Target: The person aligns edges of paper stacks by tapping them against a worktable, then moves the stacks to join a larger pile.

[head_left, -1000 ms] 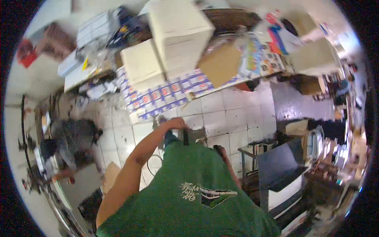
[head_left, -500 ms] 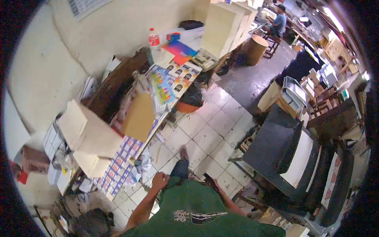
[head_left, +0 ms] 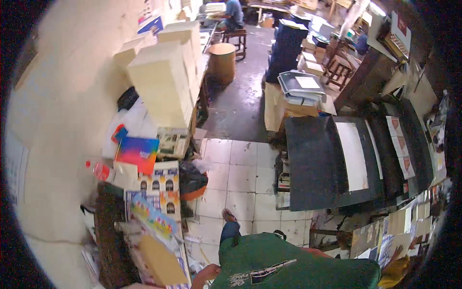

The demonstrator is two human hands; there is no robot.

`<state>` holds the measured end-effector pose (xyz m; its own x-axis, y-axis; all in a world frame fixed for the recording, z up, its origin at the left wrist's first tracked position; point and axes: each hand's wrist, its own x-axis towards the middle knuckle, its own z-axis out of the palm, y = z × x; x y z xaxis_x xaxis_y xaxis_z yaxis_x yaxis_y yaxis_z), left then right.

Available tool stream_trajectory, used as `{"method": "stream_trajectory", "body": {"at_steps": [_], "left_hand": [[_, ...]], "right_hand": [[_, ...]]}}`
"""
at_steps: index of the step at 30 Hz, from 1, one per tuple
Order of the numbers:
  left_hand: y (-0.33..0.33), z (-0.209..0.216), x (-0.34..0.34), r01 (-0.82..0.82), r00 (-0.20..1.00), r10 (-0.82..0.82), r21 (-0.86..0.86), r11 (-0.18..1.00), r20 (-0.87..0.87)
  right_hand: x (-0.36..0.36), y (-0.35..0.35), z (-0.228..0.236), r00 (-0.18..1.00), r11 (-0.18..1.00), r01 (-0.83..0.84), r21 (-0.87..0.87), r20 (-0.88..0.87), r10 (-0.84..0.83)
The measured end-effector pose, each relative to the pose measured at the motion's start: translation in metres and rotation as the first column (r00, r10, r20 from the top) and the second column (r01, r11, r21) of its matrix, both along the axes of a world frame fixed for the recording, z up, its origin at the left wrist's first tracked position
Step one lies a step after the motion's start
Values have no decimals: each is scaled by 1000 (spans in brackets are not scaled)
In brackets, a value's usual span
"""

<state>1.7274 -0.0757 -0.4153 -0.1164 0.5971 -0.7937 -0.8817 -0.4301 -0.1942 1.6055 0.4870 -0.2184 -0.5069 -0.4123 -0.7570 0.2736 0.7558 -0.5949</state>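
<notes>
My left hand (head_left: pixel 208 273) hangs low beside my green shirt, with its fingers loosely curled and nothing visible in them. It is nearest the cluttered table on the left, where a brown board (head_left: pixel 161 260) and a colourful printed sheet (head_left: pixel 154 216) lie. Of my right arm, only part of the forearm (head_left: pixel 315 251) shows past the shirt; the hand itself is hidden. A small dark object (head_left: pixel 279 234) peeks out beyond the shirt's far edge. My one visible foot (head_left: pixel 229 215) is on the white tiles.
Tall cream stacks (head_left: pixel 159 79) stand on the left table, near a tipped-looking bottle (head_left: pixel 100 170). Black boards (head_left: pixel 313 164) jut out on the right. Ahead are a brown drum (head_left: pixel 222 63) and a seated person (head_left: pixel 234 14). Another person's yellow sleeve (head_left: pixel 395 270) is at lower right.
My view has swung to the right, and the left table has shifted left and down. My right hand, earlier seen around a dark flat phone-like object, is now hidden behind my shirt.
</notes>
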Motion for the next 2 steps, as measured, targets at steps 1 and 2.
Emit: {"method": "stream_trajectory", "body": {"at_steps": [1, 2], "left_hand": [[7, -8, -34, -57, 961, 5, 179, 982, 278], [-16, -6, -60, -44, 959, -11, 185, 982, 282]], "right_hand": [[-7, -3, -9, 999, 999, 51, 4, -18, -50], [-9, -12, -6, 995, 995, 100, -2, -23, -100]]}}
